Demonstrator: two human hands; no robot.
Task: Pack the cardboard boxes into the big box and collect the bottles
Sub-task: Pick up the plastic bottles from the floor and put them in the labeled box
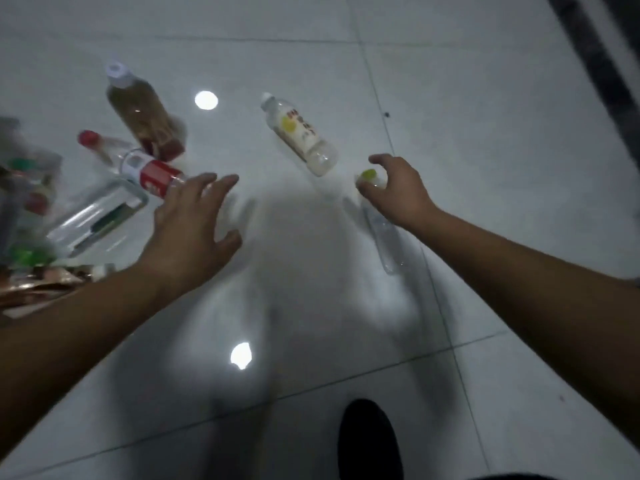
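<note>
Several plastic bottles lie on the pale tiled floor (pixel 485 98). My right hand (pixel 394 188) curls round the neck of a clear bottle (pixel 384 237) with a yellow-green cap (pixel 369 174), which lies pointing toward me. My left hand (pixel 194 223) hovers open, fingers spread, over the bottom end of a red-labelled clear bottle (pixel 152 169) with a red cap. A brown-liquid bottle (pixel 138 112) with a white cap lies behind it. Between my hands, farther off, lies a bottle with a white and yellow label (pixel 301 133).
A clear rectangular container (pixel 97 216) lies left of my left hand. A blurred heap of bottles (pixel 27 188) and something brown and shiny (pixel 38 285) sit at the left edge. A dark shoe (pixel 370 441) shows at the bottom, and a dark strip (pixel 606 64) crosses the top right.
</note>
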